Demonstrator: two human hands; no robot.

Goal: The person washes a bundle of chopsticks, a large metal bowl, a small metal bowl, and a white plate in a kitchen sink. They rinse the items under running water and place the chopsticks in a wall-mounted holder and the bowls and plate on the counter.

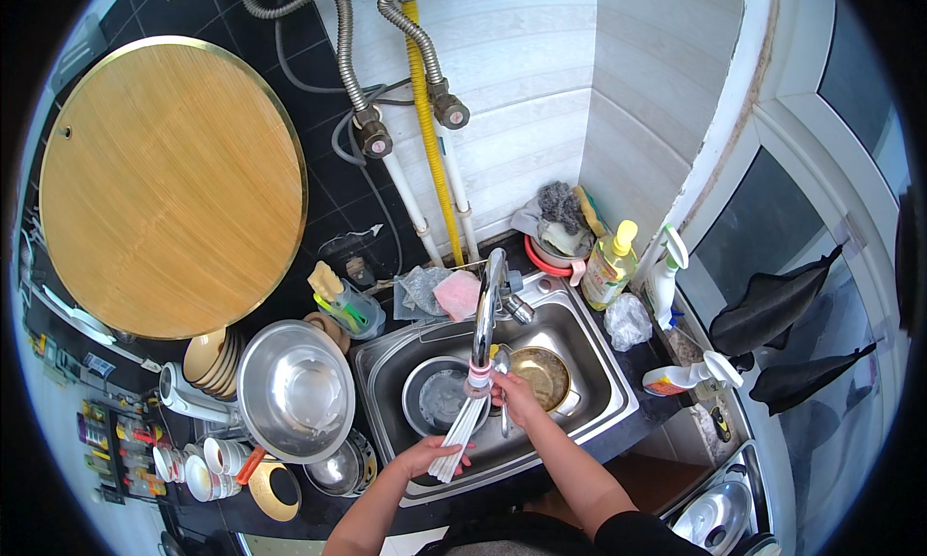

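My left hand (431, 456) is closed around the lower part of a bundle of thin white chopsticks (461, 442). Their upper ends reach up under the pink-ringed spout of the chrome faucet (485, 324). My right hand (521, 400) is closed beside those upper ends, with a metal spoon (504, 421) at its fingers, bowl upward. Both hands are over the stainless steel sink (601, 363). Under the chopsticks sits a grey basin (413, 402) with cloudy water. Right of the spoon lies a round brassy metal pan (543, 373), partly behind my right hand.
Left of the sink stand a large steel bowl (294, 392), stacked bowls (205, 358) and a big round wooden board (169, 184). Cloths (454, 293) lie behind the sink. A yellow detergent bottle (608, 271) and spray bottles (664, 286) stand at the right.
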